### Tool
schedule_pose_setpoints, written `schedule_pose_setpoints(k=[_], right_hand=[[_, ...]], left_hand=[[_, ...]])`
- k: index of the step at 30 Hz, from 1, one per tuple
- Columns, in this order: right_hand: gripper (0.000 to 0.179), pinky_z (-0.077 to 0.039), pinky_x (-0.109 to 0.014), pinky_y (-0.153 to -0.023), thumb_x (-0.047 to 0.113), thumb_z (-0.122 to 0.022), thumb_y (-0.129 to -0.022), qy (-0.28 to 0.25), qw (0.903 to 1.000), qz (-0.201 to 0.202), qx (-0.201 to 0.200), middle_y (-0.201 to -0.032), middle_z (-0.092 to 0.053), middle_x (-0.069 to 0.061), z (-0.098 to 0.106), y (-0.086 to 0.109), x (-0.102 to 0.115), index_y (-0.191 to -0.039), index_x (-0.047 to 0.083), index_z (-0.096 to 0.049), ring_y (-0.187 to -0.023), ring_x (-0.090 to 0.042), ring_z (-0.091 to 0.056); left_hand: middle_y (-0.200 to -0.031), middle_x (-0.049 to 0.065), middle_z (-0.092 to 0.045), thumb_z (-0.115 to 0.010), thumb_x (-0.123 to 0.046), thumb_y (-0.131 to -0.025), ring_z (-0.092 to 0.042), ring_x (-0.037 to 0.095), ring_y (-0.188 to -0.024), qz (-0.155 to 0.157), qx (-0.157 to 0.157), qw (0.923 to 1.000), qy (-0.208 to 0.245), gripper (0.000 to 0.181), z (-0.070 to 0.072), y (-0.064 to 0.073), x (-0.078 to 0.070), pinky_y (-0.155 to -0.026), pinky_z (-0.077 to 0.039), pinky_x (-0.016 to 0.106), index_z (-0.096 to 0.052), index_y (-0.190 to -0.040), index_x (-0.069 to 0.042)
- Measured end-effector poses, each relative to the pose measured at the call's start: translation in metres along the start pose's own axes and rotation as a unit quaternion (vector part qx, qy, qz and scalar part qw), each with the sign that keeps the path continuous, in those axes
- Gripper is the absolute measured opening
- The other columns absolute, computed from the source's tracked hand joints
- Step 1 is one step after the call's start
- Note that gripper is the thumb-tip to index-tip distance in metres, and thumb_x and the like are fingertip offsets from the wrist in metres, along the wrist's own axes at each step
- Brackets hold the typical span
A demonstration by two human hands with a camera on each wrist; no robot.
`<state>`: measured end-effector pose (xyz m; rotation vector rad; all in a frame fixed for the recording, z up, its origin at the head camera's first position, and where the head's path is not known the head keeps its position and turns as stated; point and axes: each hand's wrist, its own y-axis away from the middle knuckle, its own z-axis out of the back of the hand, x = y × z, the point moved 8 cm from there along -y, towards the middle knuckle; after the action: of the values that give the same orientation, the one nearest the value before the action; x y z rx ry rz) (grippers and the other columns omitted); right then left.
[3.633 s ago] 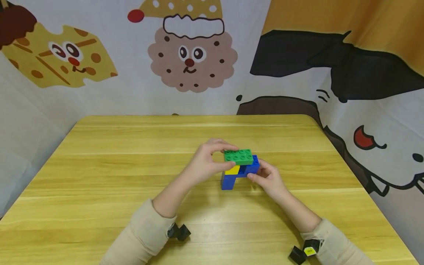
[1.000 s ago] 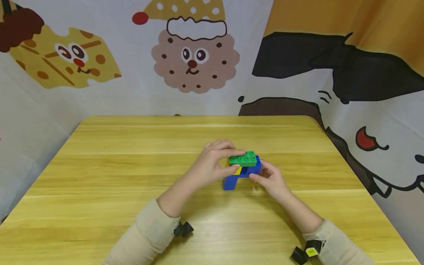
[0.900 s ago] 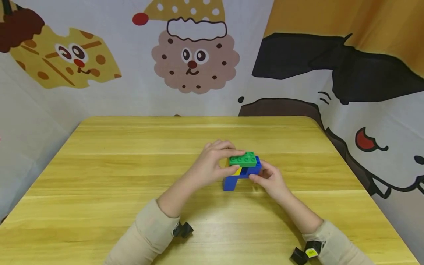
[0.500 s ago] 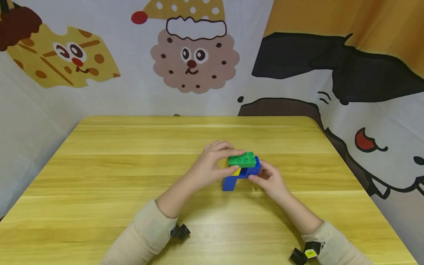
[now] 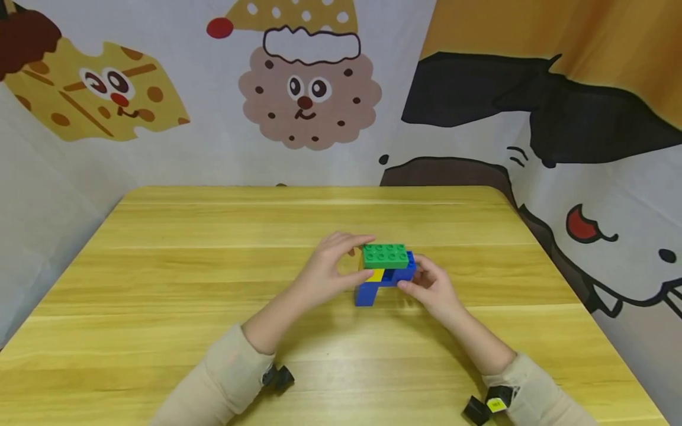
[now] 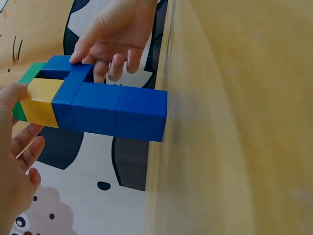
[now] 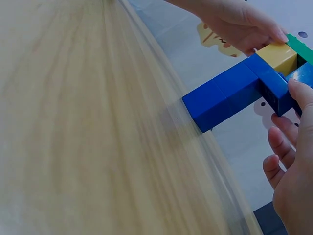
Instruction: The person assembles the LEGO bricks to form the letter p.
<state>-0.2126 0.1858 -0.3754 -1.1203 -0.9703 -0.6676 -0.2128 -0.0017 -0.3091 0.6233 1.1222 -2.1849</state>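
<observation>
A toy brick build stands on the table in the head view. Its upright leg is made of blue bricks [image 5: 366,294], with a blue brick reaching right on top. A yellow brick [image 5: 376,275] sits above the leg, and a green eight-stud brick [image 5: 385,255] lies across the top. My left hand [image 5: 322,269] pinches the left end, thumb in front at the yellow brick and index finger behind the green one. My right hand [image 5: 437,290] pinches the blue brick [image 5: 406,272] at the right end between thumb and fingers; its fingertips are partly hidden behind it.
The wooden table [image 5: 186,266] extends on all sides of the build. Behind it hangs a white cloth [image 5: 186,160] with cartoon figures. Small black devices [image 5: 277,377] are strapped at both sleeve cuffs.
My left fingers have drawn back leftward from over the green brick to its left end, baring its studs. The right hand keeps its grip on the blue brick.
</observation>
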Motion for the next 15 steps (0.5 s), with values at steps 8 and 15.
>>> schedule_pose_setpoints(k=[8,15], right_hand=[[0.044,-0.050,-0.024,-0.070,-0.012,-0.063,-0.085,0.005,0.9999,0.003,-0.013,-0.105,-0.068,0.000,0.0016,-0.0004,0.0029,-0.123,0.010,-0.060,-0.086,-0.012,-0.061],[0.044,-0.048,-0.022,-0.066,-0.016,-0.062,-0.084,0.011,0.9996,0.002,-0.024,-0.100,-0.069,0.000,0.0004,-0.0015,0.0064,-0.121,0.008,-0.061,-0.077,-0.012,-0.057]], left_hand=[[-0.108,-0.005,-0.064,-0.076,-0.017,-0.083,-0.050,0.009,-0.091,-0.006,-0.015,0.9998,0.009,0.049,0.0035,0.0046,0.0037,-0.081,-0.044,0.037,-0.060,-0.129,-0.013],[-0.102,-0.005,-0.062,-0.074,-0.014,-0.085,-0.052,0.018,-0.090,0.015,-0.027,0.9987,0.041,0.045,0.0051,0.0040,0.0084,-0.077,-0.045,0.032,-0.061,-0.128,-0.012]])
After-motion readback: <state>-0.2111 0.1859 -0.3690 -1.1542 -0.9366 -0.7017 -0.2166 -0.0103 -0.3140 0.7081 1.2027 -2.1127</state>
